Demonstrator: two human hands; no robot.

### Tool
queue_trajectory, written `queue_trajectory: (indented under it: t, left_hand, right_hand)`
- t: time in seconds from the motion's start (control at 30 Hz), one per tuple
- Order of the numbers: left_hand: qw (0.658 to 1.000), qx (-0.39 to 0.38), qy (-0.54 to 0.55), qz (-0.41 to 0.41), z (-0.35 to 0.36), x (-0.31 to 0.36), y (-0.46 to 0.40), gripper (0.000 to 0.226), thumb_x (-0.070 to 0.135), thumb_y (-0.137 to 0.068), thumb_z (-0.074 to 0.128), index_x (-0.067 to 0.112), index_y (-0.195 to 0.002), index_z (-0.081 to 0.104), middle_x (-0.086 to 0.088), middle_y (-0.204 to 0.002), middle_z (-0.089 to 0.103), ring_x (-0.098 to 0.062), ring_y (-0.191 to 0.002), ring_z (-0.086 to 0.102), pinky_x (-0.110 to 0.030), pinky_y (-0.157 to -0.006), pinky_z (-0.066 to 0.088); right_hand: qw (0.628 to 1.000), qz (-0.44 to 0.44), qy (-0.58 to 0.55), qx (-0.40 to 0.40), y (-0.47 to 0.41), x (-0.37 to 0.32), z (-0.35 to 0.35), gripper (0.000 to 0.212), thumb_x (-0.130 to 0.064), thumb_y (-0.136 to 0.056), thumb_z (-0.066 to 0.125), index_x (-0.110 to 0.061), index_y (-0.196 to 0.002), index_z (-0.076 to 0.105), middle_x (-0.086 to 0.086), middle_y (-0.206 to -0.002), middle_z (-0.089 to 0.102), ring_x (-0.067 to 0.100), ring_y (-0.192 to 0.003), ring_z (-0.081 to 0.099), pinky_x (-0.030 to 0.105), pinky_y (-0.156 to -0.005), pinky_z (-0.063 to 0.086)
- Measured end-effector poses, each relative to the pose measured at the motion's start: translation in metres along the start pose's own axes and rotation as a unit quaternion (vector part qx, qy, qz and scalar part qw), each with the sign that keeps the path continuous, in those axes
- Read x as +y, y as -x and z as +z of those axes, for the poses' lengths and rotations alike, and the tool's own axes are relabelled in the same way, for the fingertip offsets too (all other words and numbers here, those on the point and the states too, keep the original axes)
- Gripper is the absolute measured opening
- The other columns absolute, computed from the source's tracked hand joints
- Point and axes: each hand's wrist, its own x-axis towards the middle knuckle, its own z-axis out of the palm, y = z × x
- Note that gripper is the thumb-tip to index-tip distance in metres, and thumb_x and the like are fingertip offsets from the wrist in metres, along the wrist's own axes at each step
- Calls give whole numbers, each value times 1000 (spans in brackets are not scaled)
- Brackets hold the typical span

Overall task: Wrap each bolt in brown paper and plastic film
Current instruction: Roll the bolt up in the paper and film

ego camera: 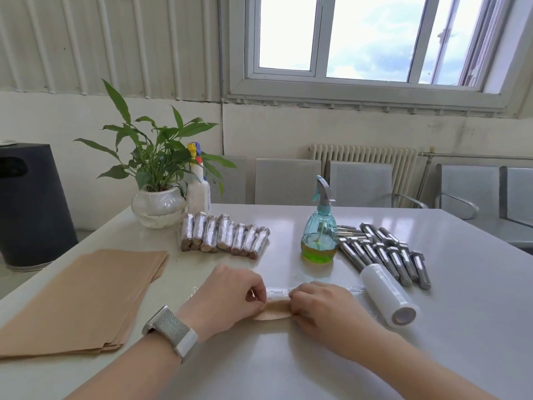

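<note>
**Bolt in brown paper held at both ends over clear film**

A bolt rolled in brown paper (pixel 274 308) is shown lying crosswise on the pale grey table (pixel 432 327), near its front edge, with a strip of clear plastic film (pixel 277 291) against its far side. Its left end is gripped by the curled fingers of the left hand (pixel 230 295), whose wrist carries a watch on a grey woven strap (pixel 170 330); its right end is gripped by the right hand (pixel 323 307). Just to the right, a white roll of plastic film (pixel 389 295) is seen lying on its side. Behind it, a pile of bare steel bolts (pixel 383 252) is spread beside a blue spray bottle holding green liquid (pixel 319 229). A row of bolts already wrapped in film (pixel 223 235) is set farther back, and a stack of brown paper sheets (pixel 80 301) is placed at the left.
</note>
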Motion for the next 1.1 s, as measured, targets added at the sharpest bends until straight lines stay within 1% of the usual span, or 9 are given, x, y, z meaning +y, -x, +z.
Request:
queue_trajectory:
  t: [0.03,0.1,0.23,0.37,0.57,0.8,0.9,1.0,1.1]
  left_hand:
    - [999,10,-22,21,2,-2,2,8,39,-84,68,33,-88,67,23,-82,62,8,-79,49,-17,-86,28]
    - [996,41,-45,59,7,-5,8,12,42,-85,68,31,-90,67,19,-90,66,4,-84,52,-22,-88,28]
    - [994,64,-56,72,7,0,12,9,34,-78,72,28,-83,68,16,-83,69,-8,-79,62,-23,-80,29]
    - [995,70,-52,57,8,3,15,9,28,-76,68,30,-84,68,18,-84,69,-7,-79,62,-22,-82,32]
    - [997,45,-32,48,11,-7,17,14,40,-87,62,36,-100,63,22,-101,63,2,-97,52,-17,-93,26]
    - [998,46,29,9,7,-8,18,20,39,-79,74,40,-86,55,17,-93,61,3,-91,53,-14,-90,28]
    - [999,38,30,9,7,-8,20,25,40,-78,75,41,-84,51,17,-92,61,2,-89,52,-16,-89,30]
    - [999,43,27,7,5,-9,21,27,40,-77,76,38,-85,51,17,-91,61,1,-87,53,-18,-89,33]
    - [998,53,24,5,4,-8,21,26,36,-77,74,37,-85,50,18,-87,60,1,-83,52,-18,-89,34]
  right_hand:
    - [999,10,-32,-29,0,5,-3,19,-39,-91,58,-22,-93,66,-11,-111,65,14,-99,58,30,-80,45]
    - [992,35,-100,-68,-5,11,-8,31,-50,-93,54,-23,-96,68,-15,-117,62,10,-102,56,30,-86,45]
    - [984,70,-131,-97,-28,23,-13,21,-40,-90,64,-25,-105,63,-14,-100,63,7,-85,55,26,-75,46]
    - [983,35,-84,-157,-44,25,-10,24,-36,-87,65,-26,-108,64,-12,-96,57,11,-84,54,23,-71,42]
    - [980,22,-73,-183,-48,23,-14,24,-32,-89,62,-21,-110,64,-9,-98,54,12,-89,53,22,-75,41]
    - [979,29,-35,-201,-54,13,-32,23,-30,-92,52,-19,-110,59,-1,-111,58,18,-98,53,30,-83,46]
    - [978,35,-27,-203,-55,8,-31,17,-25,-82,57,-23,-98,53,-1,-105,57,17,-90,49,32,-79,48]
    - [981,42,-22,-188,-58,6,-29,23,-19,-76,61,-24,-93,45,-2,-99,56,18,-87,51,33,-74,49]
    - [987,23,25,-158,-59,2,-24,23,-20,-76,59,-24,-92,42,-5,-93,51,19,-81,50,32,-64,43]
